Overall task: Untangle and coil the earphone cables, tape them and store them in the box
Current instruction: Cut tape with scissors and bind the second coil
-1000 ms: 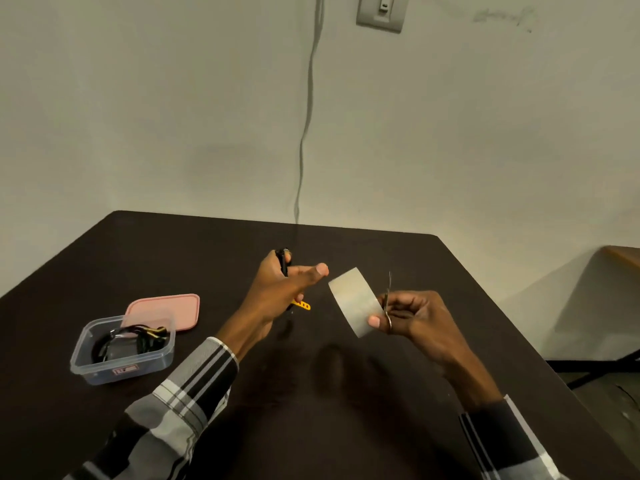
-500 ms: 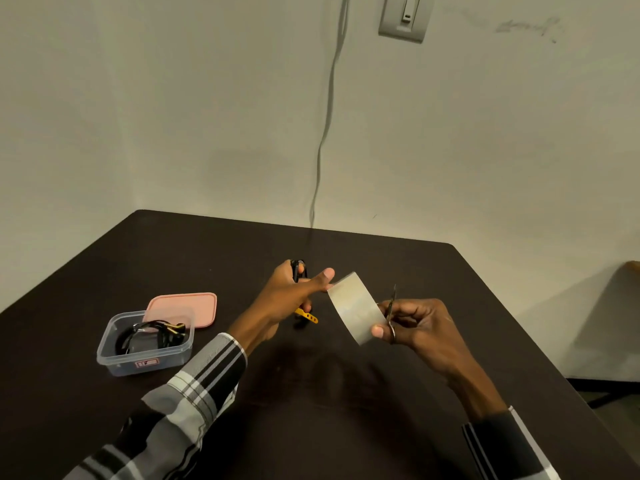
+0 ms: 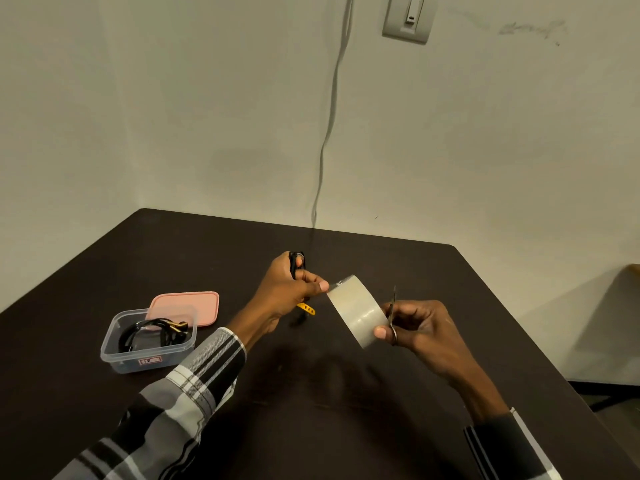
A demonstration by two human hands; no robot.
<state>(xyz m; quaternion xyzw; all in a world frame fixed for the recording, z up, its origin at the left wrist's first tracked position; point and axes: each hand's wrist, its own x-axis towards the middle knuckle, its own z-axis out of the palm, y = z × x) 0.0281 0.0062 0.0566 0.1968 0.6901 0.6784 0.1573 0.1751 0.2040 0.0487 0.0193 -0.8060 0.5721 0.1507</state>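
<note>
Both hands sit a little further apart than a moment ago, and more of the translucent strip of wide packing tape (image 3: 356,311) is stretched between them above the dark brown table (image 3: 207,244). The left hand (image 3: 289,292) pinches the strip's far end between thumb and forefinger, its other fingers curled round a coiled black earphone cable (image 3: 297,263) with a yellow piece hanging below. The right hand (image 3: 420,327) pins the near end with its thumb and grips thin metal scissors (image 3: 393,315), blades upright against the tape. Well to the left, a clear plastic box (image 3: 145,355) holds another black cable bundle (image 3: 152,332); its pink lid (image 3: 188,304) lies just behind, touching it.
</note>
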